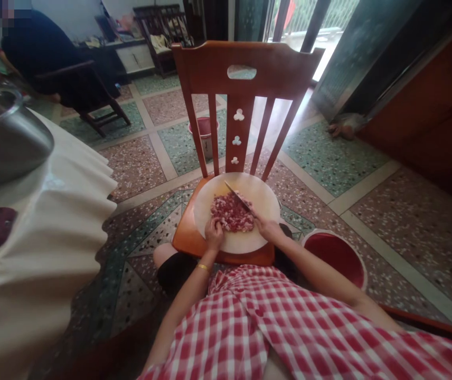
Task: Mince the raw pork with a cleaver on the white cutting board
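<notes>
Chopped red and whitish meat (232, 214) lies in a heap on a round, pale cutting board (267, 198). The board rests on the seat of a wooden chair (188, 229) in front of me. My right hand (267, 229) is closed around the handle of a kitchen knife (241, 198). Its blade slants up and left across the heap, touching or just over the meat. At the heap's near left edge, my left hand (214, 235) has its fingers curled against the meat, on the board.
A red-lined bucket (335, 258) stands on the floor to the right, and a smaller bin (206, 132) behind the chair. On the left, a cloth-covered table (79, 179) bears a large metal pot (8, 137). Farther back, a person (39, 47) sits on a dark wooden chair (99, 95).
</notes>
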Demonstrator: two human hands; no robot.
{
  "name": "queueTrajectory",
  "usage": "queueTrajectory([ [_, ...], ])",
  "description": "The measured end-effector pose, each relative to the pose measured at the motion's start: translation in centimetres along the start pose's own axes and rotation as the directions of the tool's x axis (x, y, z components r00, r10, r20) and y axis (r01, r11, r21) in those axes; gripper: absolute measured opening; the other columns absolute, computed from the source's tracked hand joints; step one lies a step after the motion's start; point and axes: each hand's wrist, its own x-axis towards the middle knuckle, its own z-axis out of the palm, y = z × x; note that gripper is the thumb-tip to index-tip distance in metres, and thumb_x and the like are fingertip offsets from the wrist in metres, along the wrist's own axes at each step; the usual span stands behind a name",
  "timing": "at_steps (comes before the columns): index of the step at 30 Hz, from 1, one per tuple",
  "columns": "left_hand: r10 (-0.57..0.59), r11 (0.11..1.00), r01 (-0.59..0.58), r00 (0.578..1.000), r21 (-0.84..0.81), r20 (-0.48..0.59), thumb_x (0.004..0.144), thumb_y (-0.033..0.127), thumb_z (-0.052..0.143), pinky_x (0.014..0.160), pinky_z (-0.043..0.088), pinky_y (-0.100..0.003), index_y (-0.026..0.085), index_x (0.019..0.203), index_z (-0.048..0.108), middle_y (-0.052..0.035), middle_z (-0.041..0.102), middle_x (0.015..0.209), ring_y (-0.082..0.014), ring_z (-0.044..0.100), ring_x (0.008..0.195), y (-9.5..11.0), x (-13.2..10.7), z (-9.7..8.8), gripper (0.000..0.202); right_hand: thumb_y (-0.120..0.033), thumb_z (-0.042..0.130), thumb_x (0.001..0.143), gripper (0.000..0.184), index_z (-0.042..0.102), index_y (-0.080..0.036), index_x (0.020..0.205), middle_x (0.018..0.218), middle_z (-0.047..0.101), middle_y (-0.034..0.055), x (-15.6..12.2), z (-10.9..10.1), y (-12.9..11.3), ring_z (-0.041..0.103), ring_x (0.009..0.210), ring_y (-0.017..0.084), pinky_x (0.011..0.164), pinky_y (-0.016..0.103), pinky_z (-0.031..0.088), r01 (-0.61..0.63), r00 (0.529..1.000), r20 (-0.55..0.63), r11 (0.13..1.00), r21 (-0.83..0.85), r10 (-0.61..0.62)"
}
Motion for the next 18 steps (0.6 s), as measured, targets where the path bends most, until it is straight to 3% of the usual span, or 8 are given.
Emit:
queueTrajectory([
  [2, 0.006, 1.0, -0.006, 1.0, 0.024, -0.006, 0.082, 0.018, 0.041, 0.083, 0.045, -0.033, 0.018, 0.089, 0.057, -0.0065, 0.061, 0.086, -0.0179, 0.056, 0.085, -0.2, -0.2, 0.1, 0.018, -0.026, 0.038, 0.091, 0.047, 0.035, -0.026, 0.138, 0.114, 0.064, 0.0057, 0.1, -0.6, 0.1, 0.063, 0.097, 0.023, 0.084, 0.035, 0.049, 0.023, 1.0, -0.008, 0.999, 0.029, -0.023],
  [7, 0.021, 0.998, -0.022, 1.0, 0.051, 0.01, 0.082, 0.018, 0.041, 0.085, 0.044, -0.034, 0.019, 0.094, 0.057, -0.0071, 0.061, 0.09, -0.018, 0.056, 0.088, -0.1, -0.3, 0.0, 0.019, -0.03, 0.031, 0.093, 0.049, 0.026, -0.023, 0.142, 0.129, 0.052, 0.0062, -0.2, -2.8, -0.8, 0.057, 0.108, 0.021, 0.089, 0.031, 0.046, 0.205, 0.945, -0.285, 0.969, 0.138, -0.159],
  [9, 0.025, 0.998, -0.025, 1.0, 0.054, 0.005, 0.082, 0.018, 0.041, 0.084, 0.044, -0.033, 0.019, 0.093, 0.057, -0.0068, 0.061, 0.089, -0.0178, 0.056, 0.087, -0.1, -0.3, 0.0, 0.019, -0.029, 0.032, 0.093, 0.05, 0.026, -0.023, 0.142, 0.127, 0.054, 0.0065, -0.1, -1.8, -0.6, 0.059, 0.104, 0.021, 0.088, 0.031, 0.046, 0.158, 0.966, -0.222, 0.981, 0.116, -0.13],
  [13, 0.042, 0.998, -0.042, 0.999, 0.054, 0.001, 0.083, 0.019, 0.041, 0.084, 0.044, -0.033, 0.018, 0.091, 0.057, -0.0071, 0.061, 0.088, -0.0181, 0.056, 0.087, -0.3, -0.4, 0.0, 0.018, -0.028, 0.037, 0.091, 0.049, 0.031, -0.026, 0.14, 0.11, 0.066, 0.0057, 0.3, 0.3, 0.3, 0.064, 0.095, 0.023, 0.082, 0.034, 0.049, 0.01, 0.999, 0.037, 1.0, 0.024, -0.011],
  [15, 0.052, 0.997, -0.053, 0.999, 0.053, 0.015, 0.082, 0.018, 0.041, 0.084, 0.044, -0.033, 0.018, 0.092, 0.057, -0.0071, 0.061, 0.088, -0.0182, 0.056, 0.087, -0.3, -0.3, 0.0, 0.019, -0.028, 0.036, 0.092, 0.049, 0.03, -0.027, 0.14, 0.111, 0.065, 0.0051, 0.3, -0.4, 0.1, 0.062, 0.099, 0.023, 0.084, 0.034, 0.048, 0.043, 0.999, -0.018, 0.998, 0.054, -0.042],
  [18, 0.051, 0.997, -0.052, 0.998, 0.059, 0.03, 0.082, 0.017, 0.041, 0.085, 0.044, -0.034, 0.019, 0.092, 0.057, -0.0068, 0.061, 0.089, -0.0181, 0.055, 0.088, -0.3, -0.3, 0.0, 0.019, -0.029, 0.033, 0.093, 0.049, 0.028, -0.023, 0.141, 0.124, 0.057, 0.0062, 0.1, -2.2, -0.8, 0.057, 0.108, 0.023, 0.09, 0.034, 0.045, 0.181, 0.965, -0.211, 0.977, 0.11, -0.155],
])
